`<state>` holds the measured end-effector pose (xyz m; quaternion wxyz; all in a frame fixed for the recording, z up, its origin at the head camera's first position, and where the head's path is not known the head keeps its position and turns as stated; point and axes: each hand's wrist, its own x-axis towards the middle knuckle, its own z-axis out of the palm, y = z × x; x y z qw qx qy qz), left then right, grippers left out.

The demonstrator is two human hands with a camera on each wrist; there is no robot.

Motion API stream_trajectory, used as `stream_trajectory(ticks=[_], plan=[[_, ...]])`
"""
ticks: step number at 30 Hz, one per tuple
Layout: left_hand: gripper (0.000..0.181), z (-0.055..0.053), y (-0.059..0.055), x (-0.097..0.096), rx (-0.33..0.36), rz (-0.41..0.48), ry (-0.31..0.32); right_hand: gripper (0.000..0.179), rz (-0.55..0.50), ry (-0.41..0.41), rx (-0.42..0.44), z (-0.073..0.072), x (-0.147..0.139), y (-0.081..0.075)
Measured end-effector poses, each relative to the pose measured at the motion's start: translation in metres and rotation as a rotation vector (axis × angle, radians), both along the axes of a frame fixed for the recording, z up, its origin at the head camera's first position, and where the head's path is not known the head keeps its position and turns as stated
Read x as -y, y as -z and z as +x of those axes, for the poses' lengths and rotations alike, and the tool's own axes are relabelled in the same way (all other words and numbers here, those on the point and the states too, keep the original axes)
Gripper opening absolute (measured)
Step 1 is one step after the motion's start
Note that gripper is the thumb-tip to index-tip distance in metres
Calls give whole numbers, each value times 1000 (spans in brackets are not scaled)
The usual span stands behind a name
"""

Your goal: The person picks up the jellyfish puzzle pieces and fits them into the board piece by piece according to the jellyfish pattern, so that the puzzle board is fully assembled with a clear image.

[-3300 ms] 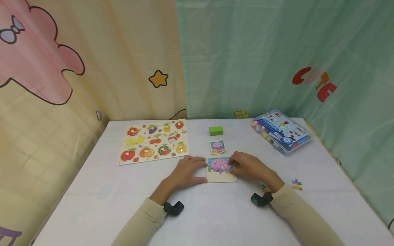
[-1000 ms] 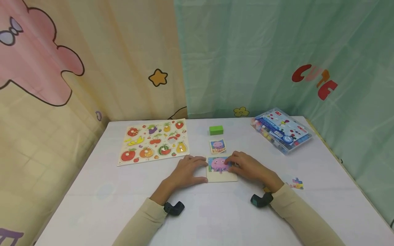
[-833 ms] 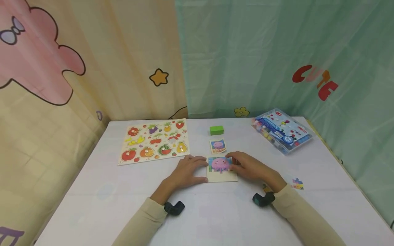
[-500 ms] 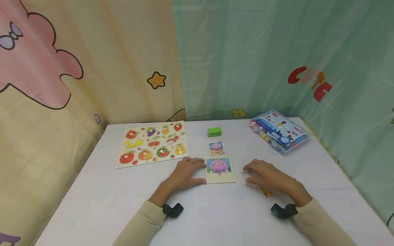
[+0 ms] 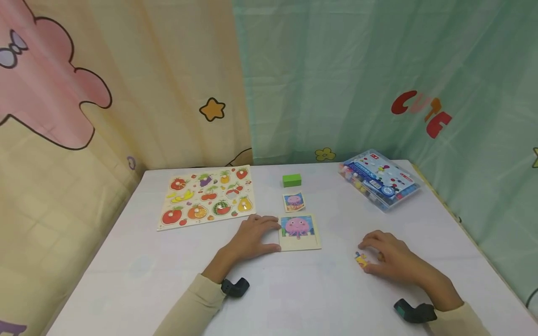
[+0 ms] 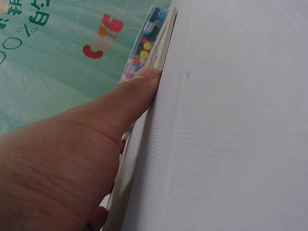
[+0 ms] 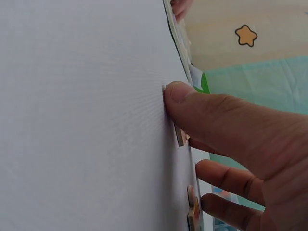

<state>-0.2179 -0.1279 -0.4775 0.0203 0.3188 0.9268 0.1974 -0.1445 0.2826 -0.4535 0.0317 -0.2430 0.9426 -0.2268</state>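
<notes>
Left of board (image 5: 299, 243): left hand (image 5: 251, 237), fingers spread, touching its edge, gripping nothing.
Right of board: right hand (image 5: 392, 260), fingers parted around puzzle piece (image 5: 360, 260), unclosed.

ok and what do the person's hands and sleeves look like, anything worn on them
The left sleeve and right sleeve are plain beige and long. The left hand and right hand wear no gloves. A black, bent left wrist device and similar right wrist device sit near the cuffs; the right one has a small teal patch.
</notes>
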Motion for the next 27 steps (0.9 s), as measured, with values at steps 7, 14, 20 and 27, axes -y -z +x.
stream_trajectory(ticks=[7,14,20,27], plan=[[60,0,0,0,1,1,8,32,-57,21,-53,2,-6,10],[59,0,1,2,-3,15,5,28,-104,11,-131,1,-6,15],[59,0,4,3,-2,20,9,28,-132,-14,-175,1,-5,19],[60,-1,2,3,-14,18,11,23,-112,-41,-186,-6,2,18]])
